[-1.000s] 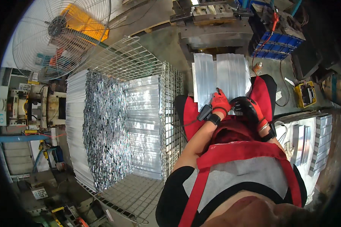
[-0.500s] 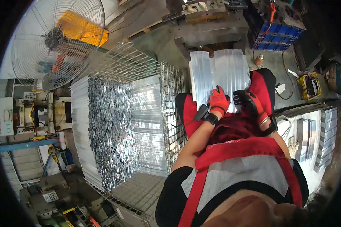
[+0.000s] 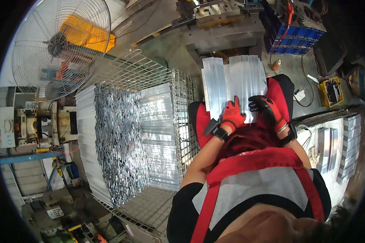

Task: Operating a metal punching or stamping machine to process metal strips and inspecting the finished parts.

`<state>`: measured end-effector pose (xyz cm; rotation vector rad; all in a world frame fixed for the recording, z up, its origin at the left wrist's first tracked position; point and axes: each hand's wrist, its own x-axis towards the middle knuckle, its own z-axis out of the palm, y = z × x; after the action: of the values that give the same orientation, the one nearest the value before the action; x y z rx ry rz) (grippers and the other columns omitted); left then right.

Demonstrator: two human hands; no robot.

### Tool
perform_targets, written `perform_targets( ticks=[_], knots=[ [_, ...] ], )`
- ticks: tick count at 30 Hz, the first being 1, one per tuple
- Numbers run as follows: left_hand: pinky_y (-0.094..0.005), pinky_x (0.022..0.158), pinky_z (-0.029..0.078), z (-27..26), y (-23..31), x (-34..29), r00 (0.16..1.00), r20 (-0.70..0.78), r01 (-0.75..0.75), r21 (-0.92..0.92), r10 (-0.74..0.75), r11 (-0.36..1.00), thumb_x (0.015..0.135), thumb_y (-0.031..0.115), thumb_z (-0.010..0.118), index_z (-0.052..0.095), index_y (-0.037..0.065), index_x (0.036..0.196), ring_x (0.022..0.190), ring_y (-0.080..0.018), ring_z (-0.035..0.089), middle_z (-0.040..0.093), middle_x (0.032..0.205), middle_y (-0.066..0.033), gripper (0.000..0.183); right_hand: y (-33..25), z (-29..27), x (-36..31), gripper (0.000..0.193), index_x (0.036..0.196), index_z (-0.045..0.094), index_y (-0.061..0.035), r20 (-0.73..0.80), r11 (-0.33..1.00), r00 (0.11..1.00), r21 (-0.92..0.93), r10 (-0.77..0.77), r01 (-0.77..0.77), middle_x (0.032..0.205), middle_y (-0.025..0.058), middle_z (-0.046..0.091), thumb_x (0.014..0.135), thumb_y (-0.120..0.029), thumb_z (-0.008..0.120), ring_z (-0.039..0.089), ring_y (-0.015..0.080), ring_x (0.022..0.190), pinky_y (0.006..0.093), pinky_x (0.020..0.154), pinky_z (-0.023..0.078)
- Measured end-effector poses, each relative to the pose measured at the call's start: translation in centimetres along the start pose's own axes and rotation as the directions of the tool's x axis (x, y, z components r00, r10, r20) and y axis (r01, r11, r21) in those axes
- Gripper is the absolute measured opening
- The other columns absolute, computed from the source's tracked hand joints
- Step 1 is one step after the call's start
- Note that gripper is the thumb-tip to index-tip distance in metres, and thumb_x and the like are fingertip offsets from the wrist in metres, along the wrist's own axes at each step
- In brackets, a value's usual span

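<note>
Lying between the knees (image 3: 283,87), silver metal strips (image 3: 244,79) extend beneath the left hand (image 3: 233,113), open and spread; the right hand (image 3: 267,110), loosely open, sits alongside, its contact unclear.

The gloved left hand (image 3: 234,114) lies on silvery metal strips (image 3: 244,77); the right hand (image 3: 268,109) is near their edge; a wire cage (image 3: 185,91) stands left.

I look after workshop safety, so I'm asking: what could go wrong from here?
The gloved left hand rests on metal strips, whose edges might nick it. Their ends lie uneven, so some could perhaps slip off. The can beyond the right knee might get knocked.
</note>
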<state>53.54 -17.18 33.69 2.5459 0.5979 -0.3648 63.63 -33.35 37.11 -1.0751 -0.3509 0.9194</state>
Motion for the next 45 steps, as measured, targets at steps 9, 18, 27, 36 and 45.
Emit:
perform_targets(
  ticks=[9, 18, 27, 36, 45],
  knots=[
    [-0.048, 0.084, 0.045, -0.7, 1.4, -0.5, 0.999, 0.025, -0.035, 0.029, 0.034, 0.999, 0.067, 0.03, 0.073, 0.017, 0.009, 0.145, 0.101, -0.042, 0.049, 0.035, 0.128, -0.0266, 0.098, -0.8, 1.0, 1.2, 0.042, 0.114, 0.057, 0.0017, -0.036, 0.996, 0.995, -0.005, 0.088, -0.088, 0.101, 0.0089, 0.064, 0.097, -0.034, 0.044, 0.062, 0.0173, 0.088, 0.0309, 0.082, 0.049],
    [-0.0508, 0.094, 0.04, 1.5, 0.3, -0.9, 0.993, -0.114, -0.004, -0.064, -0.004, 0.998, 0.071, 0.044, 0.068, 0.022, 0.009, 0.144, 0.119, -0.0438, 0.04, 0.038, 0.129, -0.0252, 0.093, 0.2, 0.7, 2.0, 0.038, 0.113, 0.056, 0.0037, -0.023, 0.998, 0.999, 0.057, 0.031, -0.03, 0.102, 0.0104, 0.063, 0.096, -0.029, 0.047, 0.062, 0.0192, 0.088, 0.0344, 0.081, 0.051],
    [-0.0443, 0.075, 0.05, -3.2, -1.4, -4.2, 0.992, 0.099, 0.085, -0.091, -0.076, 0.992, 0.071, 0.051, 0.069, 0.032, 0.004, 0.136, 0.091, -0.0361, 0.061, 0.055, 0.107, -0.0242, 0.089, 0.5, -1.3, 2.1, 0.04, 0.115, 0.056, 0.0035, -0.103, 1.0, 0.995, 0.002, -0.007, 0.007, 0.102, 0.0105, 0.063, 0.096, -0.03, 0.048, 0.062, 0.0175, 0.089, 0.0321, 0.082, 0.049],
    [-0.0402, 0.067, 0.052, 1.7, 0.2, -2.4, 0.989, 0.091, -0.146, 0.381, 0.12, 0.913, 0.065, 0.04, 0.075, 0.018, -0.003, 0.142, 0.083, -0.0291, 0.062, 0.055, 0.101, -0.017, 0.105, 0.4, -0.2, 2.4, 0.039, 0.114, 0.057, 0.0035, -0.045, 0.999, 0.999, -0.043, 0.026, -0.028, 0.099, 0.0096, 0.064, 0.097, -0.03, 0.047, 0.062, 0.0163, 0.086, 0.0303, 0.081, 0.049],
    [-0.0385, 0.071, 0.052, -2.2, -0.6, -5.5, 0.982, -0.086, -0.174, -0.083, 0.167, 0.981, 0.076, 0.027, 0.062, 0.023, -0.003, 0.141, 0.082, -0.0314, 0.064, 0.061, 0.101, -0.0215, 0.082, -1.0, -0.3, 1.2, 0.038, 0.113, 0.058, 0.0034, -0.106, 0.999, 0.994, -0.03, 0.024, -0.027, 0.101, 0.0115, 0.064, 0.096, -0.03, 0.049, 0.063, 0.0192, 0.088, 0.0335, 0.08, 0.05]
  ],
)
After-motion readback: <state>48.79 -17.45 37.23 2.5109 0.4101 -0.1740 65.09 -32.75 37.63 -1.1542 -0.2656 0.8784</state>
